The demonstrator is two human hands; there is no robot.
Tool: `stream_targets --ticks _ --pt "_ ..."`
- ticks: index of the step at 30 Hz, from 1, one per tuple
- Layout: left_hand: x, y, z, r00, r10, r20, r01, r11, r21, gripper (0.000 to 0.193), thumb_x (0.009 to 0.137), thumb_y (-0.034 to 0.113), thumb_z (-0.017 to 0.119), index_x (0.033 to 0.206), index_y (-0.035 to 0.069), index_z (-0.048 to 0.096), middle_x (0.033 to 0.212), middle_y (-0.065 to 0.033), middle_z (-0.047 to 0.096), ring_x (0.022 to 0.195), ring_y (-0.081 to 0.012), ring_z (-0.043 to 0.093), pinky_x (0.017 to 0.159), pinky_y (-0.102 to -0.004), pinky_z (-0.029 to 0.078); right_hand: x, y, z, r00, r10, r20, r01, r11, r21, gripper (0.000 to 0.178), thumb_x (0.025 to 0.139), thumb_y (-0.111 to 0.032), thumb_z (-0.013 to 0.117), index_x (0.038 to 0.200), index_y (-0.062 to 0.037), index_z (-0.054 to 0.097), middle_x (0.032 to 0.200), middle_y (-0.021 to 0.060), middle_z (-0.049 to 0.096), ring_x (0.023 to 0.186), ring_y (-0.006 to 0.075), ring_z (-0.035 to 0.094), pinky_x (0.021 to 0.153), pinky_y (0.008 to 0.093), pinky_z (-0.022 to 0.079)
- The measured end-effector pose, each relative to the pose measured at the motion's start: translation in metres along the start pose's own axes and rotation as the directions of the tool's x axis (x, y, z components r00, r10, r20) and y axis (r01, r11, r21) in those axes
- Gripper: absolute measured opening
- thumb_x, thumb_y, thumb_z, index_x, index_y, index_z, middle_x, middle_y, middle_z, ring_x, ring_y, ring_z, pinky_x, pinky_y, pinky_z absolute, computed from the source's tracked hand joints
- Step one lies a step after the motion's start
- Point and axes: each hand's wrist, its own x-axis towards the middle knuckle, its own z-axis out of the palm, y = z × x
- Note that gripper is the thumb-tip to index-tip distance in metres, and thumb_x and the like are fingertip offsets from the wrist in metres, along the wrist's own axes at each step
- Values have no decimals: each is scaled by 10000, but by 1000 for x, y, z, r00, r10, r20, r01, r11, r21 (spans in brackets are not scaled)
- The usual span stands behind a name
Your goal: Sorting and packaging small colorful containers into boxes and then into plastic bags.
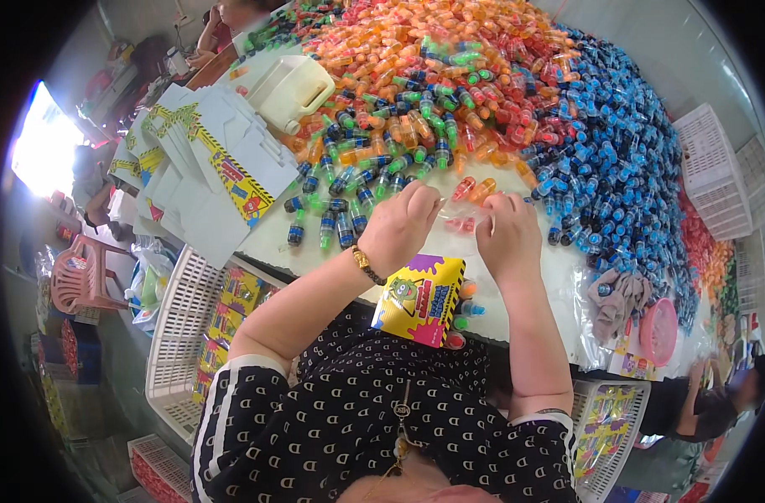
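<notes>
**Clear plastic (460, 212) pinched from 2 sides**

L hand (399, 220) & R hand (510, 235): fingertips together, each clamped on its edge, sheet held btwn. Red bottle (463, 189) + orange bottle (483, 191) just past grip; yellow box (418, 300) below it.

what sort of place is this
It looks like a packing workshop, perhaps a small factory: loose coloured bottles are heaped on the worktable, printed card sheets are stacked at the left, and a white plastic crate below holds colourful printed boxes.
</notes>
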Motion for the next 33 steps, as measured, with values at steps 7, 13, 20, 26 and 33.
stream_targets --ticks 7,13,20,26,33 --pt "-11 13 -9 996 -33 78 38 997 -67 172 840 40 656 935 35 513 824 -113 541 667 -298 599 570 -353 493 -7 5 15 997 42 57 -47 995 86 121 806 -126 675 903 -88 614 900 101 619 863 312 595 741 388 489" --pt "-15 -18 -4 974 -187 126 199 976 -92 177 813 8 652 928 22 518 862 -114 529 680 -242 606 595 -309 508 0 -4 -2 980 -187 -73 195 974 118 174 770 -115 720 919 -100 632 879 83 635 803 311 611 671 387 499" --pt "7 -36 -30 951 -118 -285 83 988 -132 209 762 -111 595 831 36 463 861 -82 490 733 -170 546 586 -261 448 2 75 8 993 114 16 -109 975 -194 126 872 -216 598 855 -93 618 856 127 637 752 327 616 635 417 496" --pt "-35 -27 -25 783 -592 -191 128 454 -882 69 928 5 555 918 40 496 949 -85 594 757 -127 584 643 -226 489 -44 31 -21 891 446 85 -97 4 995 244 946 -264 561 1053 -48 600 1039 136 657 864 271 652 676 352 511" --pt "-131 -36 33 539 -790 294 408 -60 -911 101 951 63 557 1026 7 594 1113 -119 654 1016 -203 644 898 -290 509 -141 26 47 874 410 261 -402 309 862 375 994 -166 472 1299 51 501 1363 158 509 1248 251 498 1049 361 386"
